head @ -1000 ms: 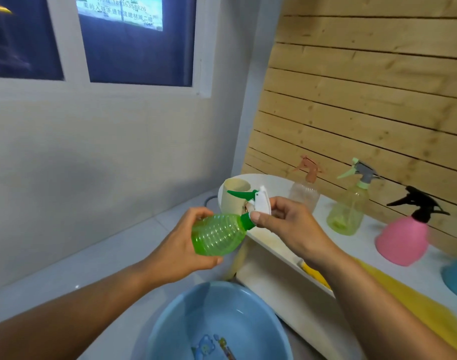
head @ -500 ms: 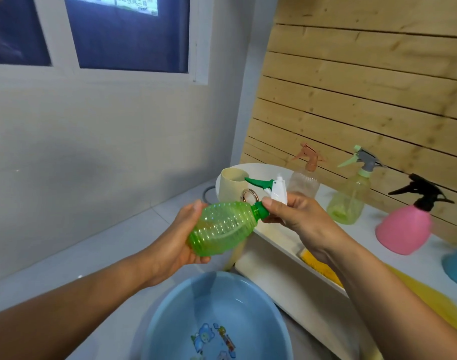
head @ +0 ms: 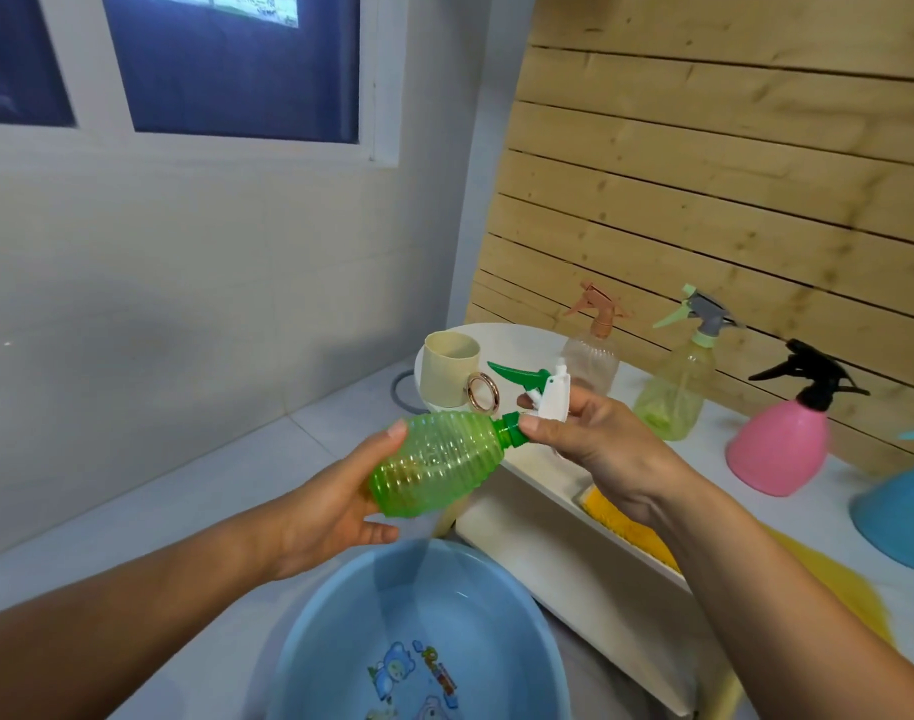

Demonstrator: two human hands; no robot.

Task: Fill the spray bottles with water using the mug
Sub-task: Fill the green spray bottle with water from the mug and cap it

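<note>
The green spray bottle (head: 437, 465) lies tilted in mid-air above the blue basin (head: 418, 641), its ribbed body low to the left and its neck raised to the right. The left hand (head: 340, 506) cradles the body from below and behind, fingers curled around the far side and thumb under the base, the forearm reaching in from the lower left. The right hand (head: 595, 444) comes in from the lower right with the wrist bent; its thumb and fingers pinch the green collar at the neck, and the white and green spray head (head: 540, 389) rises out of the top of that grip, trigger pointing left. Whether the head is screwed tight or loosened on the neck cannot be told, since the fingers cover the joint.

Just behind the bottle, the cream mug (head: 451, 368) stands upright on the corner of the white table (head: 522, 337), a gold ring handle on its near side. Further right along the table stand a clear bottle with a brown trigger (head: 592, 350), a yellow-green bottle (head: 675, 392) and a pink bottle with a black trigger (head: 779, 444). A second blue bowl (head: 901, 517) is cut off by the right edge. The basin's near rim runs out of the bottom of the view, and any water in it is hard to make out. A yellow cloth (head: 626, 527) is partly hidden by the right forearm.
</note>
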